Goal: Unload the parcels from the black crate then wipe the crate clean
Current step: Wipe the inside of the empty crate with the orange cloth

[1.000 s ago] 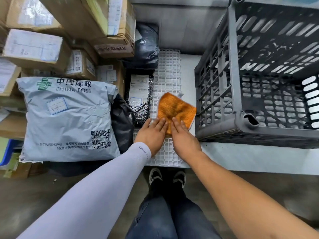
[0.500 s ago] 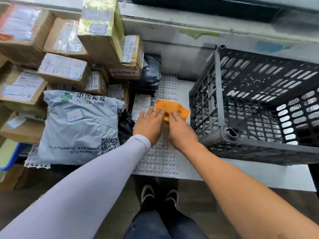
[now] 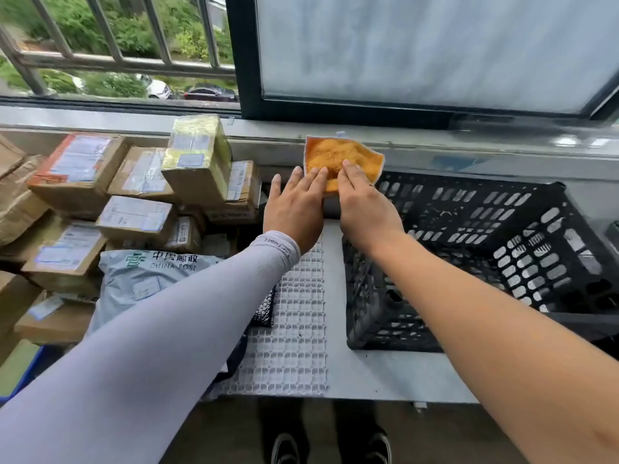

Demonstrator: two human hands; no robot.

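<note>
Pressing flat with straight fingers, your left hand point(image 3: 294, 209) and right hand point(image 3: 365, 205) both rest on the orange cloth point(image 3: 341, 155), which lies on the window ledge point(image 3: 469, 152) at upper centre of the frame. Black crate point(image 3: 485, 249) sits at right, just below the cloth, nothing inside. Parcels point(image 3: 134, 202) stacked at left, grey China Post bag point(image 3: 144, 279) in front. White grid mat point(image 3: 294, 329) lies between bag and crate.

Pale lilac sleeve point(image 3: 160, 316) on left arm, right arm bare, dark shoes point(image 3: 335, 447)
</note>
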